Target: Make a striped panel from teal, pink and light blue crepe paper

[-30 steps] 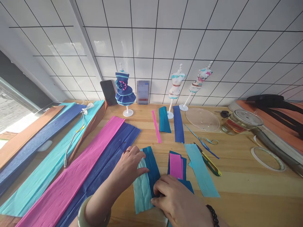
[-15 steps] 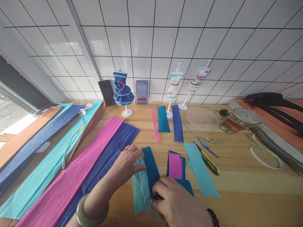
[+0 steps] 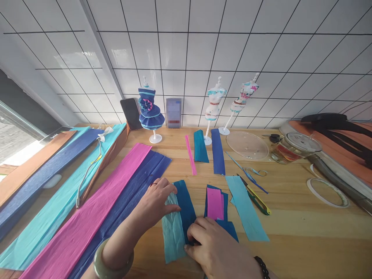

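My left hand [image 3: 159, 199] lies over the upper end of a light aqua crepe paper strip [image 3: 173, 236], thumb stretched apart from the fingers. Beside that strip, and touching it, is a dark teal crepe paper strip [image 3: 183, 201]. At the teal strip's lower part, my right hand [image 3: 213, 244] has its fingers curled in a pinch on the paper; the fingertips are partly hidden. Just beyond the right hand are small pink paper pieces [image 3: 214, 203] on dark teal pieces [image 3: 225, 205]. Further right lies another light blue strip [image 3: 247, 209].
A yellow-green utility knife [image 3: 258, 201] lies at the right, near thin blue strips [image 3: 248, 176]. Long pink [image 3: 95, 205] and dark blue [image 3: 122, 205] paper sheets spread left. Small dress forms, one in a blue dress [image 3: 151, 110], line the wall. A lidded jar [image 3: 293, 149] stands right.
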`<state>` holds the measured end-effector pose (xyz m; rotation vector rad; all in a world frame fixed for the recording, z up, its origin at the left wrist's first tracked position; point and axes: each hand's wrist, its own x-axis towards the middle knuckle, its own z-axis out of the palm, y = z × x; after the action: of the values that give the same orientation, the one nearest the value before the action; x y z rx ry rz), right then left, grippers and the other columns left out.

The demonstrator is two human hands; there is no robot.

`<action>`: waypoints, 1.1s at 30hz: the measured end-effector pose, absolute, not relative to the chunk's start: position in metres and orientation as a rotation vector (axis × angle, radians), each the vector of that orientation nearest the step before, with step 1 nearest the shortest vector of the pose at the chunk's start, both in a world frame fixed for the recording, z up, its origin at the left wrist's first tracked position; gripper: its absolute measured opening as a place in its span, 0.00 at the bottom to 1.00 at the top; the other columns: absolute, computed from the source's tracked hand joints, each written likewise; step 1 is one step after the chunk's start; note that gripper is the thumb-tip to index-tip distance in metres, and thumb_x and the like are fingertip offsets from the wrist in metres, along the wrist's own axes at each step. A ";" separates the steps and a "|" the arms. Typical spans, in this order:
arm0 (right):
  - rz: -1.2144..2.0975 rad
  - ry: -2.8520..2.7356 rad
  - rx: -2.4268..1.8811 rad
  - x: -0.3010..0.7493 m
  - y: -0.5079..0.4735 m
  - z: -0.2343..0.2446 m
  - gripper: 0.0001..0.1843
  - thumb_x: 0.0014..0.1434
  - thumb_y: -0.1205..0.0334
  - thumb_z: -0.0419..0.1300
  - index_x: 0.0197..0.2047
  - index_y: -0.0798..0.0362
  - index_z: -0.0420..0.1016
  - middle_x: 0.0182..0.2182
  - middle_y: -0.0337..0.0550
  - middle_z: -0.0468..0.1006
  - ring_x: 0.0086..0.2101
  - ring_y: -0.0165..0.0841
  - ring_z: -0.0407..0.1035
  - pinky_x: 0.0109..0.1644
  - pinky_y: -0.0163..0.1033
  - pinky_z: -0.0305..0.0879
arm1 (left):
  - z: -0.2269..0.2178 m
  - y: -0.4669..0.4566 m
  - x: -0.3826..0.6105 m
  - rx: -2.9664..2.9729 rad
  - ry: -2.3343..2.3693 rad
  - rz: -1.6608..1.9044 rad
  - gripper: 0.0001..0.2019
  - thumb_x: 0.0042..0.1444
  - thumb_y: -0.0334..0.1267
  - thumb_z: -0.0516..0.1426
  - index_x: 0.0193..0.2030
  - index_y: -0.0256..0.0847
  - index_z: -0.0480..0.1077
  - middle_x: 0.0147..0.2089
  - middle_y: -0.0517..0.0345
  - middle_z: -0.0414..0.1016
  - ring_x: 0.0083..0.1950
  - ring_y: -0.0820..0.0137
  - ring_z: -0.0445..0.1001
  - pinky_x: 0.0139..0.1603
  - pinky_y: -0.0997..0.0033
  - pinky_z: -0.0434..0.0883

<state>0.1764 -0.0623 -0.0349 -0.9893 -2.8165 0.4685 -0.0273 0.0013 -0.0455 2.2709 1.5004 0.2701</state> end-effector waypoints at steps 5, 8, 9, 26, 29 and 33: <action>0.461 -2.820 -0.991 0.176 -0.062 -0.035 0.06 0.57 0.68 0.57 0.28 0.52 0.71 0.31 0.38 0.69 0.34 0.30 0.59 0.35 0.38 0.55 | -0.048 0.002 -0.028 2.273 1.504 0.286 0.19 0.45 0.48 0.65 0.42 0.47 0.68 0.44 0.58 0.67 0.47 0.61 0.65 0.45 0.62 0.64; 0.451 -2.832 -0.995 0.176 -0.063 -0.035 0.06 0.57 0.68 0.57 0.28 0.52 0.71 0.32 0.38 0.69 0.35 0.31 0.59 0.35 0.38 0.55 | -0.048 0.002 -0.028 2.278 1.501 0.283 0.19 0.45 0.48 0.65 0.42 0.47 0.68 0.44 0.59 0.67 0.48 0.61 0.65 0.45 0.62 0.65; 0.442 -2.838 -0.990 0.176 -0.063 -0.035 0.06 0.57 0.68 0.57 0.28 0.52 0.71 0.32 0.38 0.69 0.35 0.31 0.59 0.35 0.38 0.55 | -0.047 0.001 -0.027 2.281 1.497 0.283 0.19 0.45 0.48 0.65 0.42 0.47 0.68 0.44 0.59 0.67 0.48 0.61 0.65 0.45 0.62 0.65; 0.344 -2.861 -0.933 0.177 -0.062 -0.039 0.04 0.55 0.68 0.59 0.29 0.53 0.71 0.31 0.37 0.69 0.33 0.30 0.59 0.35 0.37 0.54 | -0.043 0.002 -0.030 2.307 1.636 0.318 0.12 0.52 0.46 0.61 0.36 0.41 0.68 0.40 0.57 0.70 0.45 0.61 0.67 0.44 0.61 0.65; 0.365 -2.887 -0.939 0.176 -0.062 -0.037 0.04 0.55 0.66 0.59 0.28 0.53 0.71 0.30 0.37 0.68 0.33 0.30 0.59 0.35 0.37 0.55 | -0.042 0.004 -0.030 2.286 1.674 0.335 0.06 0.57 0.41 0.58 0.35 0.41 0.68 0.38 0.56 0.70 0.44 0.62 0.68 0.44 0.61 0.65; 0.383 -2.905 -0.956 0.176 -0.061 -0.037 0.03 0.54 0.66 0.59 0.29 0.52 0.72 0.31 0.37 0.68 0.34 0.31 0.59 0.36 0.37 0.55 | -0.042 0.004 -0.027 2.303 1.620 0.378 0.05 0.56 0.40 0.58 0.35 0.41 0.69 0.39 0.56 0.71 0.44 0.62 0.69 0.44 0.62 0.66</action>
<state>0.1762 -0.0614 -0.0369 -0.9563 -2.9048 0.3833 -0.0275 0.0042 -0.0420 2.3029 1.6199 0.3782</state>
